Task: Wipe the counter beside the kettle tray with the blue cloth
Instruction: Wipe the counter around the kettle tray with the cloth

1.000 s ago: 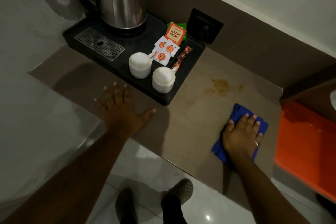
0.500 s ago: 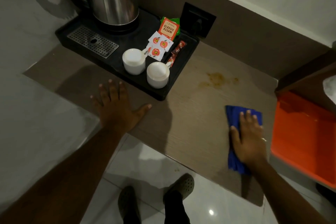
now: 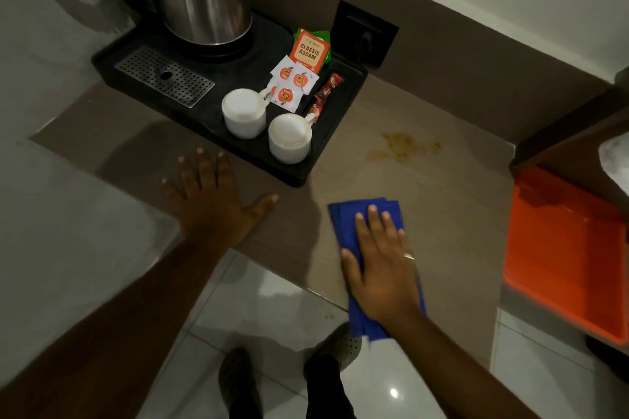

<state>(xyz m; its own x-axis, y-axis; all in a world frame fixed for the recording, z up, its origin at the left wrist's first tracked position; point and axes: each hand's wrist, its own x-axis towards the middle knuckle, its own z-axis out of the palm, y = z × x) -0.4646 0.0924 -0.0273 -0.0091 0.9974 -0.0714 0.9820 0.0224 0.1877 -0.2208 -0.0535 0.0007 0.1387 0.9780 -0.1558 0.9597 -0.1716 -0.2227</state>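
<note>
— Where is the blue cloth (image 3: 343, 224) found, and how is it expected to handle?

— It is laid folded at the near counter (image 3: 452, 214) edge, right of the kettle tray (image 3: 326, 143); soft, light, easily bunched, so it is best pressed flat.

— And the hands?

— The right hand (image 3: 381, 265) is spread flat on it, nothing gripped. The left hand (image 3: 211, 201) is splayed flat on the counter. The stain (image 3: 401, 146) lies farther back, untouched.

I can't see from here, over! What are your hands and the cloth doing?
Right hand flat on blue cloth, near counter's front edge. Left hand open, braced on counter. Yellowish stain unwiped, beyond the cloth; nothing between.
</note>
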